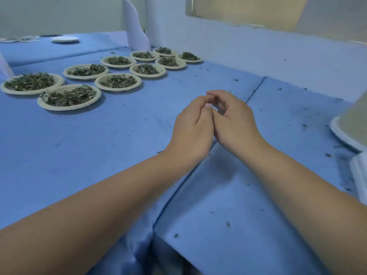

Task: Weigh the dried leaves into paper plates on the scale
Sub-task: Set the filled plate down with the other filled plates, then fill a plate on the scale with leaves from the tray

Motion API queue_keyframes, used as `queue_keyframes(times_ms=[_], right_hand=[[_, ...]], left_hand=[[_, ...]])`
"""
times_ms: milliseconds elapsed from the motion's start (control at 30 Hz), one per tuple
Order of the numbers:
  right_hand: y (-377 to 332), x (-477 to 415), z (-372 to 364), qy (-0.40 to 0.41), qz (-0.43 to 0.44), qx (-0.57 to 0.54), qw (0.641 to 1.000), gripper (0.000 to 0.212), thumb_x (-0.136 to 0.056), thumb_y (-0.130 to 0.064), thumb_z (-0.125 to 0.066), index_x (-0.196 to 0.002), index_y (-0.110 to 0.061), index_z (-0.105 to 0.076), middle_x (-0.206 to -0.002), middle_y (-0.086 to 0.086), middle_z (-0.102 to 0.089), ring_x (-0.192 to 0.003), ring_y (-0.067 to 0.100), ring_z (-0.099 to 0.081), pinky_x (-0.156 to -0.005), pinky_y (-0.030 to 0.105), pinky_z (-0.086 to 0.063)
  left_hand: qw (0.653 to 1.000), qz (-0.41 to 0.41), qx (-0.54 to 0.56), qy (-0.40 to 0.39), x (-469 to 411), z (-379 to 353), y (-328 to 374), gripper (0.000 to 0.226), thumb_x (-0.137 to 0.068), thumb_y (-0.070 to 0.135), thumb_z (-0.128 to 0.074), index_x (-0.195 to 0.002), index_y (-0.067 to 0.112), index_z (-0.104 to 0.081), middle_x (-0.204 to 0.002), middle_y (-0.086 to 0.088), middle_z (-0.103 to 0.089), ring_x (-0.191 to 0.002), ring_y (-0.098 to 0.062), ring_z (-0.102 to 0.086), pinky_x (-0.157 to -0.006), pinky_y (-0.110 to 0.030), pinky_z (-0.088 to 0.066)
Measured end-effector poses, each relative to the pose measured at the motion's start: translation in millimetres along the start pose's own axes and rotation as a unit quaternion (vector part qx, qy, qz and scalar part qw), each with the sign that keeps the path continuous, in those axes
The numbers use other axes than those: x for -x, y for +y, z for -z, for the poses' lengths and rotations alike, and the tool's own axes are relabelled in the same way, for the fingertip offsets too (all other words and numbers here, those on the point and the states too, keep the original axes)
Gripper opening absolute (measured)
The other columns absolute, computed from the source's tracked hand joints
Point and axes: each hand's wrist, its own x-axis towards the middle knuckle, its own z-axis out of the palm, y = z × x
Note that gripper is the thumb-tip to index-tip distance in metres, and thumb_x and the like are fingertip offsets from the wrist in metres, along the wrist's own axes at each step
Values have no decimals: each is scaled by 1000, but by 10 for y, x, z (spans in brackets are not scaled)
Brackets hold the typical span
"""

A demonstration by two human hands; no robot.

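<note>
Ten round beige paper plates [119, 89] already heaped with dried green leaves [118, 81]; weighing seemingly well along; scale unseen; left hand [193, 126], right hand [234, 118] curled, touching; cannot tell if pinching anything.

Head camera looks forward and down, close over the table [119, 145].

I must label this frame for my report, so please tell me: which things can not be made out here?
Head view only:
Whether the left hand and right hand pinch anything: their curled fingers hide it.
The plate at the right edge: cut off, partly under a beige object.
The white object below: cut off; maybe the scale.
The far white plates: blurred, uncountable.
</note>
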Motion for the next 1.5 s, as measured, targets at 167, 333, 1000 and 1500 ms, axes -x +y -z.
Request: queue_keyframes(times_ms=[167, 333, 1000, 1500], right_hand=[[497, 368, 1045, 78, -58, 29, 995, 38, -94, -23, -60, -132, -25, -61, -129, -11, -66, -125, -1, -56, -108, 27, -45], [868, 835, 1867, 149, -103, 24, 983, 39, -93, -21, -60, -131, -27, -61, -128, -15, -65, -121, -7, -57, -106, 27, -47], [1858, 1626, 3508, 199, -253, 361, 875, 31, -99, -35, -50, -123, -17, -58, -73, 3, -59, -62, 26, -55, -59, 34, -43], [2007, 1593, 3457, 160, -250, 435, 850, 39, -98, -37, -52, -130, -16, -48, -64, -4, -48, -66, 32, -52, -76, 37, -32]], left_hand=[[996, -17, 30, -88, 186, -1108, 303, 38, -105, 9, -39, -131, 13, -67, -126, 3, -69, -119, -7, -60, -109, -32, -46], [985, -40, 44, -160, 459, -1983, 487, 36, -105, 13, -40, -127, 17, -69, -120, 10, -70, -113, -1, -60, -103, -23, -46], [836, -377, -356, -180, -59, -3536, 1150, 41, -99, -1, -39, -137, 4, -53, -154, -6, -46, -158, -22, -15, -106, -38, -42], [740, -417, -489, -198, -399, -3595, 1357, 22, -81, -11, -46, -84, 10, -49, -69, -5, -32, -79, -35, -45, -64, -40, -30]])
